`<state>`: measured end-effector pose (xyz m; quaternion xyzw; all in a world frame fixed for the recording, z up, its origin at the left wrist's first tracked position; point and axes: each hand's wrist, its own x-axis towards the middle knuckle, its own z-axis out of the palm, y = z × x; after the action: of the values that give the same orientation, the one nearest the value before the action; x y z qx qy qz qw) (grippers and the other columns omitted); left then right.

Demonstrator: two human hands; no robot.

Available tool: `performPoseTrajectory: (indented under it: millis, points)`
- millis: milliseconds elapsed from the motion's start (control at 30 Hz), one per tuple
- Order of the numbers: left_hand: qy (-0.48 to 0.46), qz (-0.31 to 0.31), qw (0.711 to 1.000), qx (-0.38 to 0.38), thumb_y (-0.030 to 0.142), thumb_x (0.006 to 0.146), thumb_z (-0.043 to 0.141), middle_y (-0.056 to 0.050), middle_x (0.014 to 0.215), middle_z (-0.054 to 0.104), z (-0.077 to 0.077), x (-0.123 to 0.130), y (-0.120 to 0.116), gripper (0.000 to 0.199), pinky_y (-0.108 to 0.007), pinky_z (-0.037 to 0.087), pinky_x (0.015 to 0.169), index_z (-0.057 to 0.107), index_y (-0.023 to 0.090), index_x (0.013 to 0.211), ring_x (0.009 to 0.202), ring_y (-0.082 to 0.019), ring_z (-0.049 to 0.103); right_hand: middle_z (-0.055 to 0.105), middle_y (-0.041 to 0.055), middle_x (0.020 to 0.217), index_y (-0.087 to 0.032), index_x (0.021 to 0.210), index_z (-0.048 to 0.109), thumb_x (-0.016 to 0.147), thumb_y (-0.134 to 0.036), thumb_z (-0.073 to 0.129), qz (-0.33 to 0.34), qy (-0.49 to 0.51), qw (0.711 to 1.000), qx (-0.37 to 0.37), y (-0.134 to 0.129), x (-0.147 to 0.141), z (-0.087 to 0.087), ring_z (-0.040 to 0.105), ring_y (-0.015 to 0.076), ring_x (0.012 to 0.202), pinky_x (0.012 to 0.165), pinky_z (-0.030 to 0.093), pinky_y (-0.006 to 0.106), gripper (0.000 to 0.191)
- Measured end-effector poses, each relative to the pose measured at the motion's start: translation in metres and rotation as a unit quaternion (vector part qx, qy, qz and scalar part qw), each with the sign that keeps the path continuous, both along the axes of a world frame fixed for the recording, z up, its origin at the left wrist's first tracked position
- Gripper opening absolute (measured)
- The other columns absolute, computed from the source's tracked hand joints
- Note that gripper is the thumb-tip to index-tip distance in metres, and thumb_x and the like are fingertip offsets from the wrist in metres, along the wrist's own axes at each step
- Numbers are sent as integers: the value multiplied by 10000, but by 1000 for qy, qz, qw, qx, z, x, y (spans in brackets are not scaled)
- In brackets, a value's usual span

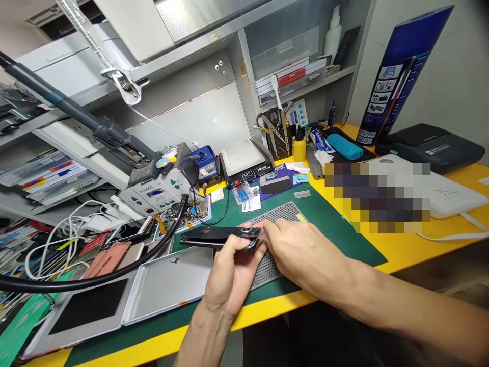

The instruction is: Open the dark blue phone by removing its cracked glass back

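My left hand is wrapped round a black smartphone, its thumb on the edge near the round camera ring. The phone is held nearly edge-on above a grey perforated mat. At its left end a gap shows between the back cover and the body, while the two come together towards the right. My right hand is closed at the phone's right end. Its fingers pinch a thin, clear piece against the phone's edge; most of that piece is hidden by the fingers.
An open, shallow tray-like case lies left on the green mat. A thick black hose crosses above it from a white rework station. Behind are a blue soldering unit, a tool holder and a yellow bottle.
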<state>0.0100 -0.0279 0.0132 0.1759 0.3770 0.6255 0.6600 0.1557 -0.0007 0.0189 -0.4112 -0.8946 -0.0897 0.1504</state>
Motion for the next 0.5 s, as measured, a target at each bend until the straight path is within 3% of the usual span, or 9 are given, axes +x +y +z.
performPoseTrajectory:
  millis: [100, 200, 300, 500]
  points:
    - [-13, -18, 1000, 10, 86, 776, 584, -89, 995, 725, 1, -1, 0, 167, -443, 484, 1093, 742, 117, 822, 1064, -217, 654, 714, 64, 909, -139, 1136, 627, 879, -37, 563, 45, 3, 999, 7, 0, 14, 1, 685, 209, 750, 615, 481, 319, 284]
    - [-7, -23, 1000, 15, 91, 777, 596, -117, 1081, 737, 0, -1, -3, 200, -476, 463, 1113, 752, 114, 899, 1200, -273, 614, 709, 108, 948, -70, 1241, 602, 906, -37, 519, 83, 32, 993, 75, -3, 20, -5, 688, 226, 800, 625, 506, 326, 347]
    - [9, -18, 999, 26, 90, 755, 651, -99, 1138, 744, -4, 2, -7, 290, -486, 421, 1143, 753, 151, 1019, 1294, -303, 565, 685, 92, 840, -12, 1214, 618, 867, -4, 498, 78, 64, 987, 128, -8, 16, -13, 674, 218, 709, 544, 470, 323, 368]
    - [46, 17, 998, 48, 61, 749, 704, -27, 1168, 747, -10, 5, -11, 461, -448, 327, 1197, 714, 230, 1178, 1296, -269, 574, 623, 39, 741, -52, 1064, 673, 845, 1, 508, 40, 91, 985, 138, -11, 4, -24, 614, 188, 589, 470, 396, 331, 279]
